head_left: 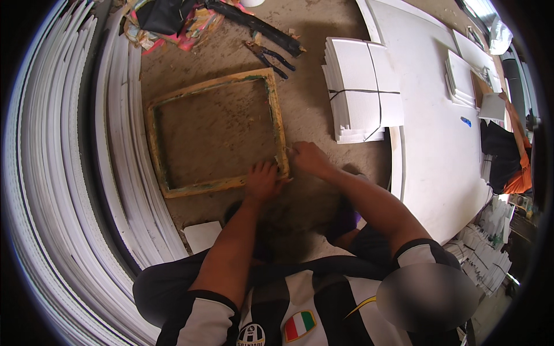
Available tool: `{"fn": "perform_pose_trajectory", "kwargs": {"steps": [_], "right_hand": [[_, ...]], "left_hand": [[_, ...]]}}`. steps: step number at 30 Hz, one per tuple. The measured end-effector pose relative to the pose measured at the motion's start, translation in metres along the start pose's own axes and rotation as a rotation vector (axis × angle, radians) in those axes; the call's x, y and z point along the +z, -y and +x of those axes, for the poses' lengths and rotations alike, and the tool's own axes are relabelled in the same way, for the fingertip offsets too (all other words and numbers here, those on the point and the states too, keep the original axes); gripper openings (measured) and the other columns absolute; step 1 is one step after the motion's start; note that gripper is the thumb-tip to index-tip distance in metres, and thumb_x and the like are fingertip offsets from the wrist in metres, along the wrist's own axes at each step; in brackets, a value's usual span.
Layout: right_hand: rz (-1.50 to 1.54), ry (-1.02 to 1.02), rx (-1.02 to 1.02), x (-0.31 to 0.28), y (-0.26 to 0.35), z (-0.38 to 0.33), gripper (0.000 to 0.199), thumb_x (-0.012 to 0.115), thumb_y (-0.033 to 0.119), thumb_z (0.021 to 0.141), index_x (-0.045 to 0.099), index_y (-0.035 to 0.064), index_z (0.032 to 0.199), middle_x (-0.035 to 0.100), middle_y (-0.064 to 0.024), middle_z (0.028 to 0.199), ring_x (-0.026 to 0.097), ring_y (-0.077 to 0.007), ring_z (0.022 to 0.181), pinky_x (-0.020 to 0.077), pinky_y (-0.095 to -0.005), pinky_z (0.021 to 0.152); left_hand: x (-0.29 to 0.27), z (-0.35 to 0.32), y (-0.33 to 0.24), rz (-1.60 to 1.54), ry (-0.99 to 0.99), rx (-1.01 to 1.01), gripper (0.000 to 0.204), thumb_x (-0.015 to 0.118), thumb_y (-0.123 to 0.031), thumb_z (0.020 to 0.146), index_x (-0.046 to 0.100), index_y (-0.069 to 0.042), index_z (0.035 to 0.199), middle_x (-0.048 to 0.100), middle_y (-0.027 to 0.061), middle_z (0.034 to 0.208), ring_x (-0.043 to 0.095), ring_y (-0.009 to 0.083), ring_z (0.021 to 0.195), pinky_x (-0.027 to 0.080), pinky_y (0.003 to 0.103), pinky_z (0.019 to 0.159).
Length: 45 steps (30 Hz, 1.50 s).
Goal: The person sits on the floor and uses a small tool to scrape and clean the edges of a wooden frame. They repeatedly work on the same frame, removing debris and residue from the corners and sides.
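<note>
A yellowish wooden frame point(173, 98) with greenish stains lies flat on the dusty floor in front of me. My left hand point(262, 181) presses down on the frame's near right corner, fingers spread over the wood. My right hand point(307, 158) is right beside it at the same corner, fingers pinched on something small that I cannot make out. Both forearms reach in from below, over my black and white striped shirt.
A tied bundle of white sheets point(360, 86) lies to the right. Black pliers point(271, 57) rest beyond the frame. Stacked white boards point(69, 173) curve along the left. A large white table point(438, 132) stands at right, a person in orange point(516, 155) beyond it.
</note>
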State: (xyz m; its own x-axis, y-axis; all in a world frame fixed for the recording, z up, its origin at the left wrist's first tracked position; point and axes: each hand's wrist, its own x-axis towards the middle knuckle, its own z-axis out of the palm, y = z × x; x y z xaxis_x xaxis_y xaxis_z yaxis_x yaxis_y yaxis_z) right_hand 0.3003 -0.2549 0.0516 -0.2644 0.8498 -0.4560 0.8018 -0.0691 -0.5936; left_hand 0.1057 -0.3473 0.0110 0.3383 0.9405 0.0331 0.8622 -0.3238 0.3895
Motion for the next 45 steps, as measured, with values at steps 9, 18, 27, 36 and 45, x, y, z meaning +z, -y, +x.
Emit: {"fn": "perform_pose_trajectory", "kwargs": {"steps": [9,18,27,36,45], "right_hand": [[-0.285,0.062,0.072,-0.021,0.024,-0.002,0.029,0.059,0.032,0.096,0.070,0.0061,0.105,0.074,-0.0229,0.095,0.073,-0.0427,0.092,0.0579,-0.0547,0.080],[-0.379,0.082,0.012,-0.014,0.041,0.014,0.036,0.076,0.035,0.086,0.068,0.0054,0.105,0.075,-0.0178,0.094,0.074,-0.0385,0.091,0.0601,-0.0503,0.078],[-0.421,0.085,0.041,-0.014,0.052,0.021,0.044,0.076,0.038,0.086,0.066,0.0033,0.111,0.075,-0.0189,0.097,0.075,-0.0371,0.094,0.0609,-0.0481,0.080],[-0.470,0.184,0.047,-0.020,0.059,0.025,0.032,0.064,0.022,0.092,0.064,0.0010,0.116,0.075,-0.0208,0.106,0.075,-0.0352,0.100,0.0611,-0.0464,0.084],[-0.470,0.153,0.071,-0.008,0.062,0.027,0.027,0.062,0.021,0.092,0.067,0.0001,0.108,0.075,-0.0204,0.102,0.076,-0.0356,0.096,0.0611,-0.0477,0.081]], "left_hand": [[0.003,0.056,0.015,0.097,-0.010,-0.135,0.058,0.069,-0.055,0.090,0.069,-0.004,0.118,0.067,0.0113,0.111,0.061,0.0312,0.110,0.045,0.047,0.099],[0.006,0.054,0.026,0.019,-0.033,-0.095,0.057,0.075,-0.049,0.086,0.069,-0.008,0.125,0.065,0.0099,0.117,0.060,0.0301,0.113,0.045,0.046,0.100],[0.006,0.054,0.025,-0.039,-0.008,-0.138,0.052,0.077,-0.037,0.083,0.069,-0.009,0.126,0.065,0.0109,0.121,0.060,0.0307,0.116,0.045,0.047,0.100],[0.018,0.045,0.011,0.016,-0.233,-0.216,0.046,0.082,-0.034,0.075,0.072,-0.014,0.115,0.066,0.0071,0.116,0.059,0.0298,0.111,0.044,0.050,0.095],[0.015,0.047,0.009,-0.022,-0.221,-0.220,0.037,0.083,-0.033,0.072,0.073,-0.015,0.103,0.067,0.0021,0.103,0.061,0.0264,0.100,0.047,0.044,0.087]]}}
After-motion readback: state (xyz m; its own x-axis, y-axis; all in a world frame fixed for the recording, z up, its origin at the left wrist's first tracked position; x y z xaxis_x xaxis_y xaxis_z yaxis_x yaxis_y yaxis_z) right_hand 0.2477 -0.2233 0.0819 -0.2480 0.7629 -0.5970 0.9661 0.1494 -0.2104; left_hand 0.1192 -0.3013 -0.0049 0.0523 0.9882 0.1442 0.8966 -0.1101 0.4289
